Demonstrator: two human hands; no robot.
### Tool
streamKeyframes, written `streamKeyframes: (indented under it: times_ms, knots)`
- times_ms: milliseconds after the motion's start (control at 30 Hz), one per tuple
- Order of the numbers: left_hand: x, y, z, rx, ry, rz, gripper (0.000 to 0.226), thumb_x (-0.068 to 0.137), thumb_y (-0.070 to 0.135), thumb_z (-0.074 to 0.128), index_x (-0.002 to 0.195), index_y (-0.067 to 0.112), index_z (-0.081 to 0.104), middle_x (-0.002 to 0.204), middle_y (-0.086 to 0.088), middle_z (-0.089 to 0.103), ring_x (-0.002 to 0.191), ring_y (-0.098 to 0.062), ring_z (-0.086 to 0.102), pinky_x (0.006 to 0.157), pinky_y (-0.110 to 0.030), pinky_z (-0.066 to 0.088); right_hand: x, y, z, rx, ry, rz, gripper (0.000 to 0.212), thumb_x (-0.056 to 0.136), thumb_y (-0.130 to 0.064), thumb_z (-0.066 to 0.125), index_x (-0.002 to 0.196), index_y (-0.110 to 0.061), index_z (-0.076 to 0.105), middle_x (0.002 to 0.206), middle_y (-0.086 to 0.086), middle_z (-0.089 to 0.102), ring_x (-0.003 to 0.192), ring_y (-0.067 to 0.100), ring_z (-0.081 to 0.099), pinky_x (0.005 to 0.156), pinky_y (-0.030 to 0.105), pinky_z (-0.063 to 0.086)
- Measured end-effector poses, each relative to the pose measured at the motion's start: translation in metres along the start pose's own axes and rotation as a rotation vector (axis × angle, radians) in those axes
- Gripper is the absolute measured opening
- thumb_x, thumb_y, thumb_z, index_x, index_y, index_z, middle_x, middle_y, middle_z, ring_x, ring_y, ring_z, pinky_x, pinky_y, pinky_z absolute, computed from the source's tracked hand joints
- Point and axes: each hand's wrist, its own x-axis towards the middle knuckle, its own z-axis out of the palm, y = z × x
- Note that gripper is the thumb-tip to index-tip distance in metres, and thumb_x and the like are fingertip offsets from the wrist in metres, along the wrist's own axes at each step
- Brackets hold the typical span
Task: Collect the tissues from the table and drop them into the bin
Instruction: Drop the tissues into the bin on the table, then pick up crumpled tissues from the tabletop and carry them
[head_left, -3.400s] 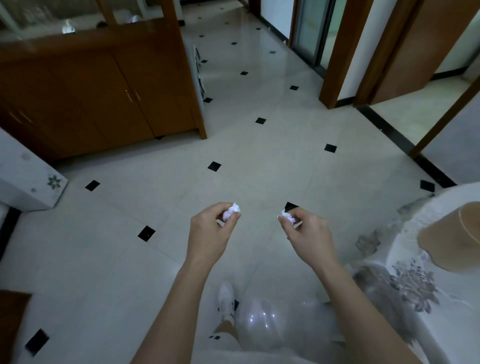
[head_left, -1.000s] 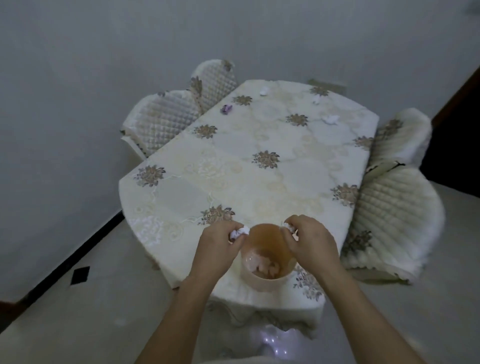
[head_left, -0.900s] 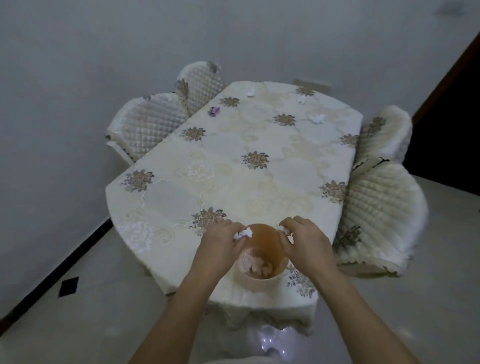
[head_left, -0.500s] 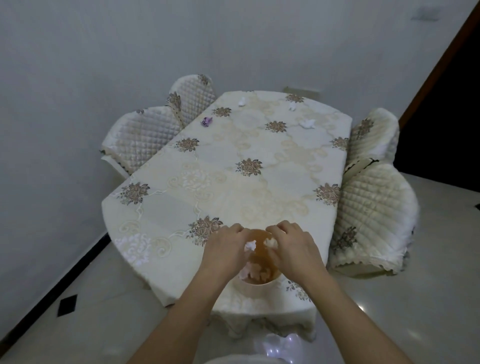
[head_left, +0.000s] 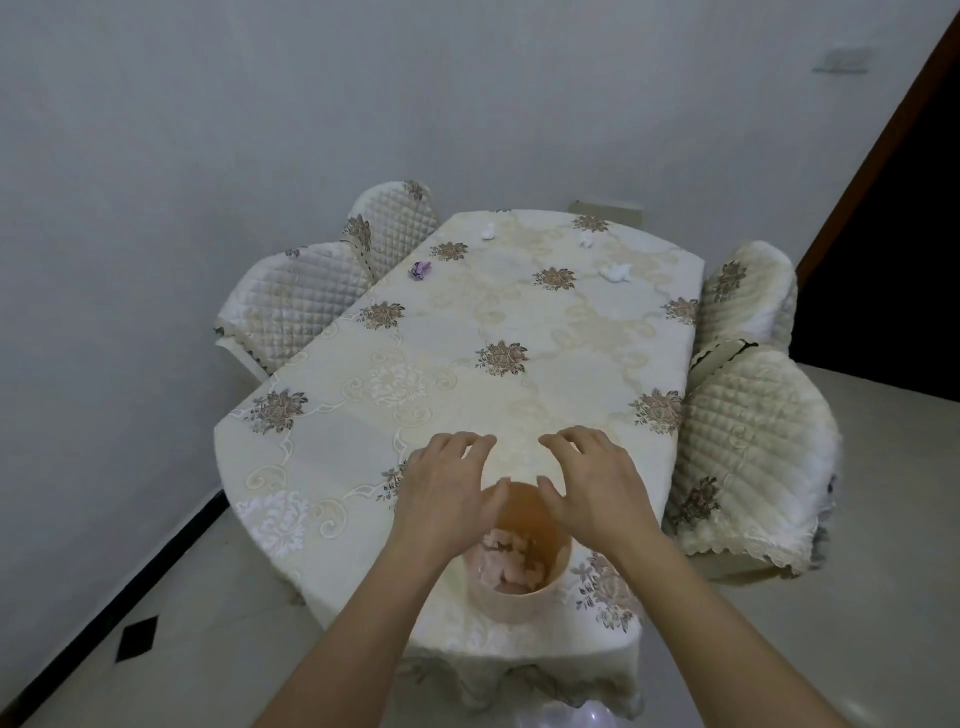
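Observation:
A small round bin (head_left: 511, 603) stands on the near end of the table (head_left: 467, 364), with crumpled tissues (head_left: 511, 564) lying inside it. My left hand (head_left: 447, 499) and my right hand (head_left: 592, 493) hover over its rim, fingers spread, nothing in either. At the far end of the table lie three white tissues: one at the far left (head_left: 487, 232), one further right (head_left: 586, 240) and one at the right (head_left: 615, 272). A purple tissue (head_left: 421, 269) lies near the left edge.
Quilted chairs flank the table: two on the left (head_left: 296, 301), (head_left: 395, 223) and two on the right (head_left: 748, 457), (head_left: 748, 296). A grey wall stands behind. A dark doorway (head_left: 883, 260) opens at the right. Pale tiled floor surrounds the table.
Both hands carried tissues from the floor area to the bin, brought them over its opening and let them go. The fingers are now spread and the tissues lie in the bin.

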Motion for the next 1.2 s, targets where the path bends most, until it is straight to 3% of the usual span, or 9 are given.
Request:
streamKeyframes:
  times_ms: [333, 667, 867, 1200]
  knots:
    - [0.04, 0.03, -0.017, -0.038, 0.045, 0.154, 0.051, 0.085, 0.051, 0.047, 0.122, 0.019, 0.063, 0.114, -0.001, 0.068, 0.107, -0.024, 0.059, 0.08, -0.042, 0.05, -0.002, 0.018, -0.046, -0.049, 0.128, 0.106, 0.043, 0.086, -0.037, 0.062, 0.125, -0.018, 0.061, 0.118, 0.003, 0.062, 0.112, 0.026, 0.057, 0.086, 0.042, 0.048]
    - [0.039, 0.096, 0.01, -0.139, -0.048, 0.457, 0.051, 0.084, 0.051, 0.048, 0.121, 0.019, 0.063, 0.114, -0.002, 0.067, 0.104, -0.027, 0.06, 0.077, -0.041, 0.051, -0.105, 0.056, -0.064, -0.081, 0.254, 0.509, 0.037, 0.079, -0.03, 0.068, 0.113, -0.019, 0.066, 0.108, 0.003, 0.064, 0.102, 0.028, 0.059, 0.079, 0.042, 0.051]
    - [0.018, 0.153, 0.028, -0.233, -0.081, 0.672, 0.05, 0.083, 0.049, 0.052, 0.119, 0.016, 0.065, 0.111, -0.004, 0.067, 0.101, -0.028, 0.06, 0.076, -0.04, 0.05, -0.188, 0.071, -0.082, -0.15, 0.278, 0.761, 0.04, 0.08, -0.03, 0.068, 0.118, -0.017, 0.064, 0.109, 0.008, 0.065, 0.102, 0.032, 0.059, 0.082, 0.043, 0.05]
    - [0.0, 0.228, 0.047, -0.301, -0.115, 0.87, 0.049, 0.082, 0.05, 0.048, 0.113, 0.016, 0.066, 0.106, -0.004, 0.069, 0.094, -0.028, 0.061, 0.072, -0.041, 0.053, -0.255, 0.095, -0.094, -0.166, 0.345, 0.951, 0.041, 0.085, -0.03, 0.065, 0.124, -0.016, 0.062, 0.115, 0.006, 0.062, 0.111, 0.028, 0.054, 0.088, 0.04, 0.045]
